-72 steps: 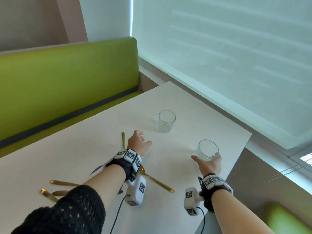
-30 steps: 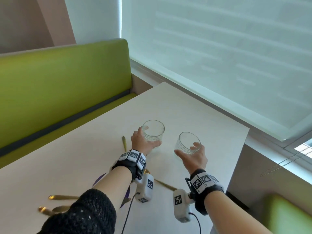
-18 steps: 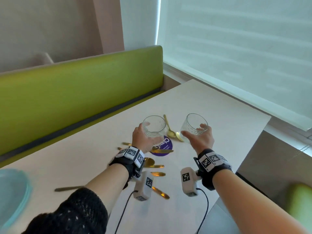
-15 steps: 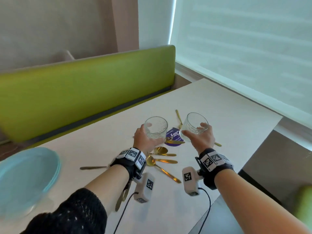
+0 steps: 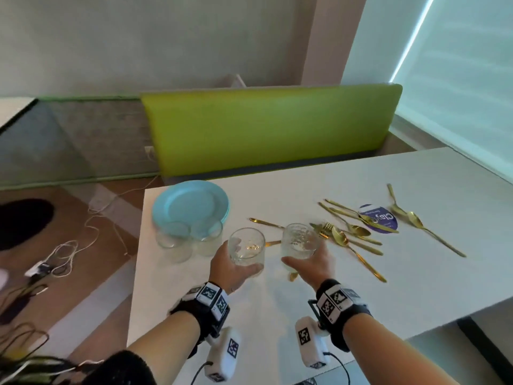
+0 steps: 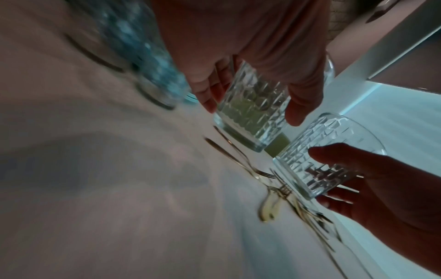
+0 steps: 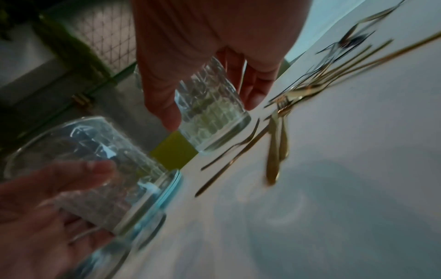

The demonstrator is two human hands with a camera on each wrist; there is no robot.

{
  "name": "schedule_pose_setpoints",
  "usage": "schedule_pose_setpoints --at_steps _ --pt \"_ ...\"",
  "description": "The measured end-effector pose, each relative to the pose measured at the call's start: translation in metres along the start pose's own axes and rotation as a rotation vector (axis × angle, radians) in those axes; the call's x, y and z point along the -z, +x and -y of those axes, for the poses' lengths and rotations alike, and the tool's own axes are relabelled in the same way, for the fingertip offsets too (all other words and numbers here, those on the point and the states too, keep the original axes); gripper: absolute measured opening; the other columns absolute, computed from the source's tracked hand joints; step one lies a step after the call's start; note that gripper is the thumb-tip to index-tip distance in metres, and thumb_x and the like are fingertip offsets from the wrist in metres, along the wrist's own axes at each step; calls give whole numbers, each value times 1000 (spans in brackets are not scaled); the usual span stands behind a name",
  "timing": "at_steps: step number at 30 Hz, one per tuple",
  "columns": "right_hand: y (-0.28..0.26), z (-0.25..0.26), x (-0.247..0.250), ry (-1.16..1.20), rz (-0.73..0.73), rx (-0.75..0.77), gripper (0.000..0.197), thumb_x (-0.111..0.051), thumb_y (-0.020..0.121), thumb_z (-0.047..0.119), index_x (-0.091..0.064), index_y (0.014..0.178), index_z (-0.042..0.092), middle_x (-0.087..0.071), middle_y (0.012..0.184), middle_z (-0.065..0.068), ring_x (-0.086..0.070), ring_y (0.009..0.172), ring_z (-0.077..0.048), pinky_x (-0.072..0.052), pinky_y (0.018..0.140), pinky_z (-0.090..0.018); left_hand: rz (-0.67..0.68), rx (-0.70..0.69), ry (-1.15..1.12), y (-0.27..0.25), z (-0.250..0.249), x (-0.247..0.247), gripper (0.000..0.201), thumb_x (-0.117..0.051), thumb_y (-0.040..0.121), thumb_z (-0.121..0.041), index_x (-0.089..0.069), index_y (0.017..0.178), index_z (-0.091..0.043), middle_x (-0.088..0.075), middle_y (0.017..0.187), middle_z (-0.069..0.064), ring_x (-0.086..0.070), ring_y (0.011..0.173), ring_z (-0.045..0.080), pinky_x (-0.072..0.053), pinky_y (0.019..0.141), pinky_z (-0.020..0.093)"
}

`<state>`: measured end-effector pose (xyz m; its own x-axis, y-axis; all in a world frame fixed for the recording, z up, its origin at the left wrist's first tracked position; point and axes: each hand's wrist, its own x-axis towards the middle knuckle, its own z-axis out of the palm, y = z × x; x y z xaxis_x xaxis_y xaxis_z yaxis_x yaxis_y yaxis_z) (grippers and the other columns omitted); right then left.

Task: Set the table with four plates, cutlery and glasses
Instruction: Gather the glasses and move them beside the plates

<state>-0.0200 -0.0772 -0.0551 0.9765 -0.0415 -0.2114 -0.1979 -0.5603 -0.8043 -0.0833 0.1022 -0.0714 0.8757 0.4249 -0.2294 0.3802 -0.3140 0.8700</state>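
The round purple label point(image 5: 378, 218) among the gold cutlery point(image 5: 350, 236) reads partly "Cla"; the rest is illegible. Left hand point(image 5: 232, 269) and right hand point(image 5: 310, 264) each grip a clear ribbed glass point(image 5: 246, 247) point(image 5: 299, 241) above the white table point(image 5: 277, 307). Two blurred glasses point(image 5: 189, 240) stand beside stacked light-blue plates point(image 5: 191, 206) near the left edge.

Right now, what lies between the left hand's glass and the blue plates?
Head view: two empty glasses stand between the left hand's glass and the blue plates, just before the stack.
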Motion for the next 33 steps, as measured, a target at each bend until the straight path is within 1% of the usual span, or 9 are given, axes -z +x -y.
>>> schedule_pose_setpoints --at_steps 3,7,10,17,21,24,27,30,33 --pt "-14 5 -35 -72 102 65 83 -87 58 27 -45 128 16 -60 119 -2 -57 111 -22 -45 92 -27 -28 42 24 -9 27 28 87 -89 53 -28 -50 130 -16 -59 128 4 -57 116 19 -38 90 20" --pt "-31 12 -70 -143 202 96 80 -86 58 30 -45 126 18 -60 117 0 -56 111 -21 -44 92 -28 -83 99 24 -18 59 57 84 -90 54 -23 -52 129 -14 -60 129 5 -57 117 20 -39 90 20" --pt "-38 14 -88 -164 260 97 82 -85 60 29 -43 129 18 -59 121 0 -55 112 -19 -40 87 -22 -114 131 42 -22 79 69 87 -90 54 -23 -51 131 -14 -58 132 3 -55 121 20 -40 94 21" --pt "-47 15 -116 -219 315 117 84 -85 59 31 -43 131 18 -57 125 -1 -54 114 -19 -41 90 -23 -166 167 51 -21 97 83 87 -89 56 -24 -49 132 -15 -56 134 4 -53 123 22 -40 99 25" --pt "-49 17 -130 -209 327 134 82 -85 60 29 -43 130 18 -58 123 0 -54 113 -19 -41 91 -24 -180 175 49 -17 100 85 84 -88 56 -26 -50 131 -18 -57 132 1 -54 122 20 -38 93 20" --pt "-49 19 -139 -218 336 151 83 -85 59 30 -42 129 19 -58 124 0 -55 114 -20 -42 92 -24 -189 183 63 -14 102 87 82 -87 56 -28 -51 129 -19 -58 130 -1 -55 120 19 -39 92 21" --pt "-49 21 -145 -218 333 157 84 -85 60 29 -41 131 19 -58 126 -2 -54 117 -21 -42 95 -26 -214 192 78 -10 106 89 80 -86 52 -34 -54 123 -21 -62 122 -2 -59 114 19 -43 90 22" --pt "-46 26 -149 -211 338 161 84 -84 61 28 -41 132 19 -58 127 -3 -54 118 -22 -42 95 -26 -243 212 52 -8 107 93 79 -86 56 -27 -50 126 -19 -61 121 0 -58 114 22 -42 89 22" --pt "-42 29 -152 -200 347 151 85 -85 61 27 -40 133 20 -58 126 -4 -53 118 -23 -43 96 -27 -251 214 45 -8 103 95 81 -86 58 -24 -46 129 -20 -59 126 3 -57 116 23 -43 93 25"
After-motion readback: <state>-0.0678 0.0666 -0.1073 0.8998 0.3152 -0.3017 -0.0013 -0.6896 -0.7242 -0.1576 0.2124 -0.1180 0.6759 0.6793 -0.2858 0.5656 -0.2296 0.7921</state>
